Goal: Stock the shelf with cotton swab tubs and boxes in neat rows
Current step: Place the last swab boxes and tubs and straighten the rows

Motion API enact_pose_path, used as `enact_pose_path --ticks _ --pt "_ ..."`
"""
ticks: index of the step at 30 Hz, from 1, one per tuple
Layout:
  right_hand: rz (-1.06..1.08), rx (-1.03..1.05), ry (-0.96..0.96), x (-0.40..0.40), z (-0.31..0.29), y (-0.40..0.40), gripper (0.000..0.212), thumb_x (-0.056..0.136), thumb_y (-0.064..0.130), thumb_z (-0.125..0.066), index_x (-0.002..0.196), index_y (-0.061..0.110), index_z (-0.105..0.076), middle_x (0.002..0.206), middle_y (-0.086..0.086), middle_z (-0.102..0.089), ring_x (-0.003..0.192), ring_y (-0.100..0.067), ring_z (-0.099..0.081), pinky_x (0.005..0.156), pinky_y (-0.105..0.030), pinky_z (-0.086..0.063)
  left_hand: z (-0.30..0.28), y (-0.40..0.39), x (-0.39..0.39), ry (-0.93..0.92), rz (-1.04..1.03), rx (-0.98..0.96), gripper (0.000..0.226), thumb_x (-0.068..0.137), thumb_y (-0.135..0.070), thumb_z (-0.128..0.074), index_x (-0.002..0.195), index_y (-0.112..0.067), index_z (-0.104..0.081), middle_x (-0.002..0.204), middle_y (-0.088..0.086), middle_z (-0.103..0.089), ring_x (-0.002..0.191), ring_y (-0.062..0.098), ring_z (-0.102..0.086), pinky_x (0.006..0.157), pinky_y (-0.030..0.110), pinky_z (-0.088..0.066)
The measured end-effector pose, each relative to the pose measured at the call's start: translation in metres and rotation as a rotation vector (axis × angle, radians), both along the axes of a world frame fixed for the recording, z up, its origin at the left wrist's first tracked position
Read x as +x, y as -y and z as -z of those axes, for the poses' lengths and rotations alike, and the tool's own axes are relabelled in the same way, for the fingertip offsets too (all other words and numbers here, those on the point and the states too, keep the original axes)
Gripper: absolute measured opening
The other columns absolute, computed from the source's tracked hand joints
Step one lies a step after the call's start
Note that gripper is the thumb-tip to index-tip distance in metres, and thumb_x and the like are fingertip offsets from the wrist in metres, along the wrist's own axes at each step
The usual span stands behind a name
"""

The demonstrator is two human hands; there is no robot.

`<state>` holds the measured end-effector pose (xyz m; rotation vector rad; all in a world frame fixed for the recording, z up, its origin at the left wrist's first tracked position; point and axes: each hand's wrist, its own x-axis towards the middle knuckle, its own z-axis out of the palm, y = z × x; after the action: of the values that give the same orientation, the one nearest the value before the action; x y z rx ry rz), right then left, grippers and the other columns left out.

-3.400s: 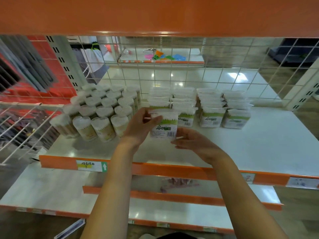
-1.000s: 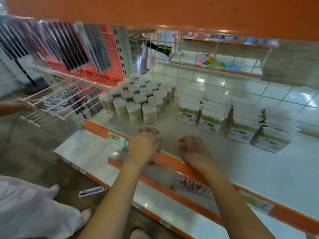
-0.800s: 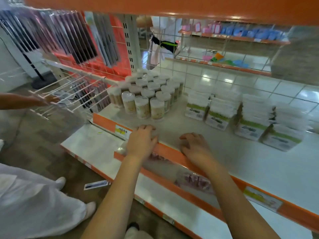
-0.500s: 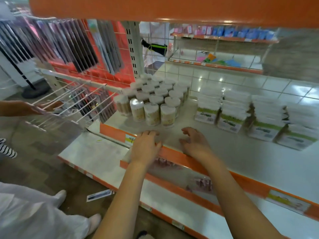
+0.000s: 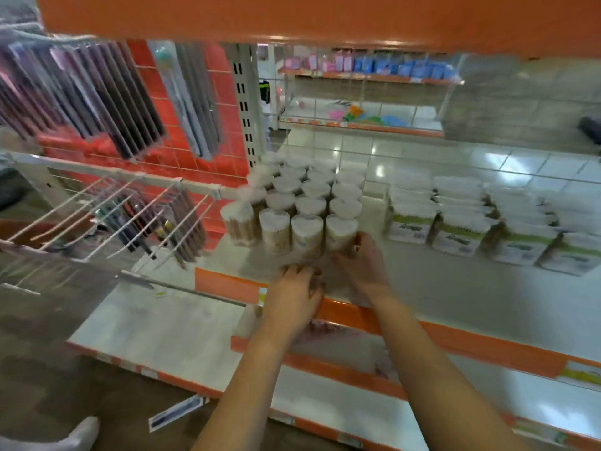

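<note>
Swab tub (image 5: 341,234), front row: R hand (image 5: 364,265) fingers grasping it; L hand (image 5: 294,296) fingers released on shelf (image 5: 455,288).

The white shelf (image 5: 439,288) in front of me has an orange front edge. On its left end stand my round tubs (image 5: 305,206), packed upright in rows running from near the front edge to the back. To their right, with a gap between, the boxes (image 5: 487,219) sit in four stacked rows toward the back edge. The front right part of the shelf carries nothing else I can see.
</note>
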<state>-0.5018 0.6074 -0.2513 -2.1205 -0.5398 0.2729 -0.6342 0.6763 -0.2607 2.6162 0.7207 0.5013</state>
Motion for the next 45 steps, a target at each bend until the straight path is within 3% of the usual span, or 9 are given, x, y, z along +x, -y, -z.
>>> enact_pose_path --ticks 6,13,16,20,26,31,34,40,45 --pt "0.059 -0.007 0.021 -0.003 0.005 -0.006 0.058 0.076 0.035 -0.074 0.12 0.005 -0.051 0.12 -0.013 -0.058 0.111 -0.029 -0.054 0.091 -0.041 -0.045 0.0 -0.015 -0.005 -0.001 0.092 -0.065 0.031 0.087 -0.029 -0.055 0.115 -0.018 -0.064 0.111 0.007 -0.063 0.108 0.026 -0.051 0.087 0.035 -0.043" --pt "0.054 0.067 -0.076 -0.017 -0.012 0.015 0.047 0.077 0.033 -0.075 0.113 0.011 -0.055 0.107 -0.001 -0.061 0.095 -0.015 -0.057 0.077 -0.024 -0.041 -0.003 -0.016 -0.004 0.01 0.155 -0.16 0.042 0.088 -0.033 -0.06 0.126 -0.017 -0.055 0.12 0.004 -0.06 0.113 0.022 -0.051 0.092 0.031 -0.041" --pt "0.032 0.157 -0.167 -0.024 -0.027 0.028 0.034 0.078 0.025 -0.075 0.105 0.014 -0.058 0.097 0.005 -0.061 0.087 -0.01 -0.057 0.073 -0.016 -0.043 -0.014 -0.01 -0.001 0.09 0.166 -0.365 0.057 0.084 -0.035 -0.066 0.134 -0.019 -0.044 0.124 -0.002 -0.056 0.114 0.014 -0.05 0.09 0.022 -0.039" --pt "-0.036 0.448 -0.44 -0.035 -0.035 0.046 0.014 0.083 0.015 -0.067 0.095 0.02 -0.062 0.097 0.004 -0.067 0.097 -0.015 -0.062 0.09 -0.03 -0.049 -0.029 0.0 0.002 0.214 0.223 -0.864 0.053 0.082 -0.03 -0.071 0.126 -0.031 -0.041 0.116 -0.011 -0.057 0.105 0.0 -0.056 0.077 0.008 -0.046" --pt "-0.128 0.582 -0.563 -0.04 -0.03 0.054 0.037 0.071 0.029 -0.065 0.105 0.014 -0.061 0.105 -0.005 -0.068 0.104 -0.02 -0.063 0.094 -0.034 -0.049 -0.035 0.004 0.003 0.338 0.221 -0.971 0.042 0.08 -0.019 -0.073 0.113 -0.025 -0.048 0.099 -0.018 -0.06 0.089 -0.01 -0.057 0.069 0.003 -0.045" --pt "-0.153 0.619 -0.608 -0.04 -0.027 0.06 0.041 0.073 0.024 -0.065 0.112 0.015 -0.058 0.107 -0.003 -0.067 0.103 -0.018 -0.064 0.085 -0.029 -0.051 -0.04 -0.004 -0.001 0.355 0.236 -0.943 0.039 0.08 -0.021 -0.072 0.114 -0.023 -0.051 0.103 -0.016 -0.061 0.1 -0.001 -0.059 0.072 0.004 -0.047" --pt "-0.079 0.605 -0.542 -0.036 -0.03 0.065 0.052 0.078 0.016 -0.066 0.127 0.016 -0.046 0.11 -0.003 -0.063 0.108 -0.021 -0.061 0.086 -0.03 -0.051 -0.055 -0.018 -0.002 0.296 0.278 -0.8 0.043 0.081 -0.032 -0.071 0.119 -0.022 -0.053 0.106 -0.017 -0.061 0.099 -0.005 -0.058 0.072 0.005 -0.047" --pt "-0.079 0.287 -0.196 -0.032 -0.035 0.071 0.054 0.08 0.023 -0.073 0.122 0.034 -0.042 0.109 0.013 -0.056 0.101 -0.006 -0.057 0.084 -0.022 -0.046 -0.093 -0.042 0.013 0.067 0.41 -0.469 0.055 0.08 -0.039 -0.071 0.129 -0.027 -0.051 0.119 -0.011 -0.056 0.1 0.004 -0.056 0.083 0.018 -0.049" --pt "-0.052 0.048 -0.032 -0.029 -0.02 0.064 0.047 0.079 0.024 -0.074 0.119 0.024 -0.051 0.109 0.009 -0.055 0.106 -0.011 -0.053 0.09 -0.023 -0.041 -0.109 -0.037 0.027 -0.173 0.51 -0.19 0.053 0.083 -0.039 -0.066 0.131 -0.026 -0.049 0.121 -0.009 -0.053 0.105 0.01 -0.053 0.086 0.025 -0.043"
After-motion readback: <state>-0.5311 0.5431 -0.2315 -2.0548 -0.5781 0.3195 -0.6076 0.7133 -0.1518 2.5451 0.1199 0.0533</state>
